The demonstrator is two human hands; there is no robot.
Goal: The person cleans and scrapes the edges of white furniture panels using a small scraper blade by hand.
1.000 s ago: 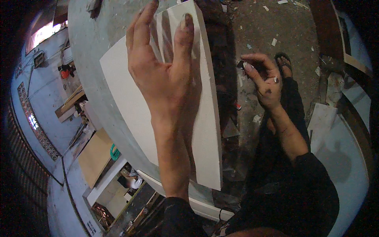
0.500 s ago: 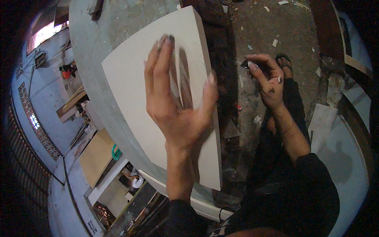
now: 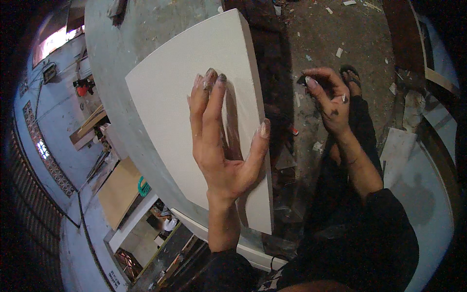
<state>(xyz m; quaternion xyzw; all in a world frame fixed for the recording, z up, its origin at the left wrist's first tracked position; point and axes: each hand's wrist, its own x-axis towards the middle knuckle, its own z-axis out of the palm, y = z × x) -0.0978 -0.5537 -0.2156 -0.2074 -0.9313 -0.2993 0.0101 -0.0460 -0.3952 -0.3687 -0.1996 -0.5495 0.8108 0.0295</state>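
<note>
A thick cream-coloured panel [image 3: 170, 78] with a curved far edge and a straight right edge lies in front of me. My left hand [image 3: 219, 151] is over its surface, fingers stretched out and thumb spread toward the panel's right edge. Its shadow falls on the panel; whether the palm presses down I cannot tell. Off to the right of the panel, my right hand [image 3: 333, 100] pinches a small dark piece [image 3: 302, 81] between thumb and forefinger. The piece is mostly hidden, so its kind does not show.
The panel rests on a grey-green worktable [image 3: 109, 73]. Scraps litter the floor [image 3: 321, 44] on the right, where my sandalled foot [image 3: 352, 78] shows. Boards [image 3: 119, 194] and a green coil [image 3: 143, 186] stand at the left. Another person [image 3: 169, 223] is farther back.
My left hand has slid back toward me along the panel and slightly to the right. My right hand has barely moved, still pinching the dark piece.
</note>
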